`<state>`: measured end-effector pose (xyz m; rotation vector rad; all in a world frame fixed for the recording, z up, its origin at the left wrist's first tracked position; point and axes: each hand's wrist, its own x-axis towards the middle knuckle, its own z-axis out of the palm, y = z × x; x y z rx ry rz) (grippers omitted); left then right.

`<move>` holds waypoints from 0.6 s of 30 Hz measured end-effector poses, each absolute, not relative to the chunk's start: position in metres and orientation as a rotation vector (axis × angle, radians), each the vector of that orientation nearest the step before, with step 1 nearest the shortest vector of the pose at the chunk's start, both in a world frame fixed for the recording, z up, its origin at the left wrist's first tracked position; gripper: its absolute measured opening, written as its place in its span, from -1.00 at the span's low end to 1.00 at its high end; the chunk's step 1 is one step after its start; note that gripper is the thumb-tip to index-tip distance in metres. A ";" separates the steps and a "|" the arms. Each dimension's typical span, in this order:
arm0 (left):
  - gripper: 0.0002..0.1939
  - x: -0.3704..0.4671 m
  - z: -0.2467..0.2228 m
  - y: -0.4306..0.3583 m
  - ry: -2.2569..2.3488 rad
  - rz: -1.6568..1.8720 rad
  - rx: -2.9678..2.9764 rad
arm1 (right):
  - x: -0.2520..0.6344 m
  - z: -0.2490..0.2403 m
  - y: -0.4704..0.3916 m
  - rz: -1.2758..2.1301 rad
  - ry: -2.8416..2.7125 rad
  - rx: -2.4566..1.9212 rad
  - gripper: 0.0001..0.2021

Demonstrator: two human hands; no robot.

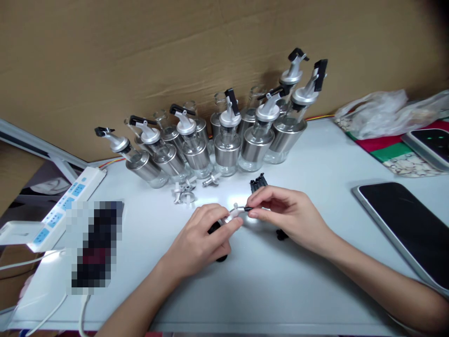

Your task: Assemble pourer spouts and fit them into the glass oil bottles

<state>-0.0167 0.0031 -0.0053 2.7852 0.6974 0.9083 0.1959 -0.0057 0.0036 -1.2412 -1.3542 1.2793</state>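
My left hand [206,236] is closed around a silver pourer spout [235,213], which it holds low over the white table. A round black part [220,256] shows partly beneath that hand. My right hand [286,213] pinches a small black lever piece [248,209] against the spout's tip; the fingers hide most of it. Just behind the right fingers lies a cluster of black levers [258,181]. Another small black piece [281,234] rests under the right palm. Several loose silver spout parts [185,193] lie behind my left hand.
Glass bottles with steel sleeves [227,149] stand in rows along the cardboard wall, the front ones topped with pourers. To the left are a power strip [66,206] and a blurred-out dark device [100,245]. A large phone [407,229] and a plastic bag [375,112] lie right.
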 end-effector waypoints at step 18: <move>-0.62 -0.012 -0.006 0.000 0.786 1.076 2.721 | 0.196 -0.002 -0.005 1.776 -1.026 -1.037 -0.67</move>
